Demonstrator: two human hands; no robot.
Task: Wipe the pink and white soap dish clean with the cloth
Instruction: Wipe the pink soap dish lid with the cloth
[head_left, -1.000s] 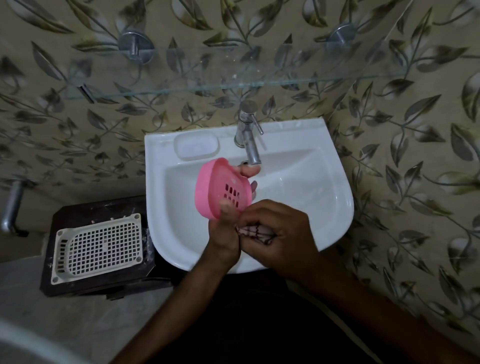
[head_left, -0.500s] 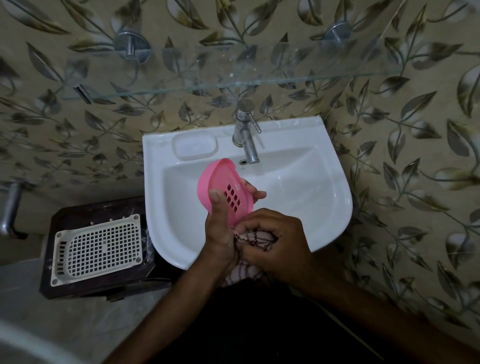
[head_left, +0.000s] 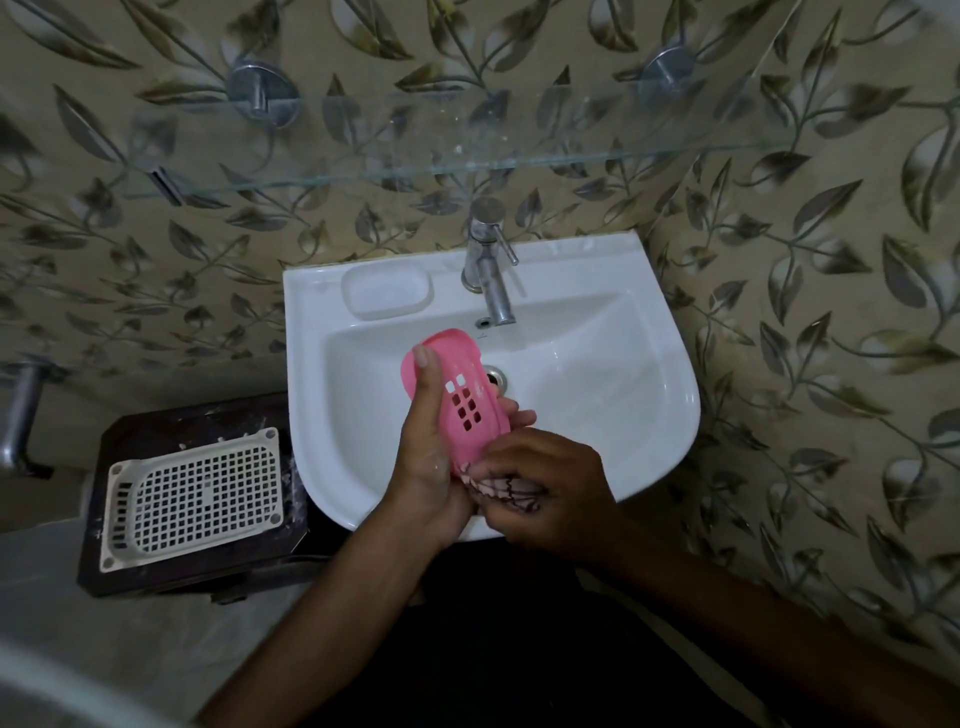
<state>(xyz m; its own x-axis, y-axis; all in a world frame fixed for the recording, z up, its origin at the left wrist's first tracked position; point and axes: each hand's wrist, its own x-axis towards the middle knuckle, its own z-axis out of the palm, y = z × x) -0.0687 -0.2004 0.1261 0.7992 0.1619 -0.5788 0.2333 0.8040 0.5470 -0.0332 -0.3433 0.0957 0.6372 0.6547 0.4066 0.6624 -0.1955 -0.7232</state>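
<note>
Above the bowl of a white ceramic wall-mounted washbasin (head_left: 649, 415), the left hand (head_left: 426, 447) grips a pink oval plastic soap dish (head_left: 457, 384) with slotted holes, thumb laid along its near edge and fingertips curled round the far side. The dish is tilted on its side, over the drain. At its lower end the right hand (head_left: 545, 488) is clenched round a bunched pale cloth with dark lines (head_left: 498, 486), pressing it against the dish's bottom edge. A chrome tap (head_left: 488, 270) stands at the back of the basin, beside a moulded soap recess. To the left, a white plastic grid tray (head_left: 195, 493) lies on a dark brown stand (head_left: 156, 426). A glass shelf (head_left: 467, 156) runs across the leaf-patterned wall.
</note>
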